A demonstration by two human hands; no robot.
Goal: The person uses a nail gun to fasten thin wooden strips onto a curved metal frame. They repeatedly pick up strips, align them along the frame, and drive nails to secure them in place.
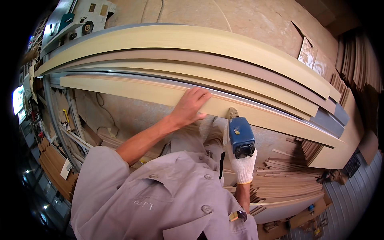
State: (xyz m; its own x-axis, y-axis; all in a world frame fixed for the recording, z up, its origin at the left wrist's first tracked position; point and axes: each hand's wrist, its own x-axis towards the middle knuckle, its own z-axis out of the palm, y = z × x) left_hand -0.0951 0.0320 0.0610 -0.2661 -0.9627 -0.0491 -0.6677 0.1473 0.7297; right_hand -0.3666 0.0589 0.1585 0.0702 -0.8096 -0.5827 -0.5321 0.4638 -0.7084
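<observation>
A long pale wooden board (148,94) lies across in front of me. My bare left hand (189,105) is closed around it near its middle, with the fingers over the far edge and the thumb on the near side. In a white knitted glove, my right hand (243,164) grips a blue nail gun (242,134), its fingers mostly hidden under the tool's body. The gun's nose (233,113) meets the board's near face just right of my left hand. Whether it presses on the wood, I cannot tell.
Beyond the board, several long pale and brownish boards (176,37) lie side by side on a metal frame (47,94). Stacked strips (292,188) fill the lower right. A white machine part (90,16) stands at the far left, and a cable (106,110) hangs below the frame.
</observation>
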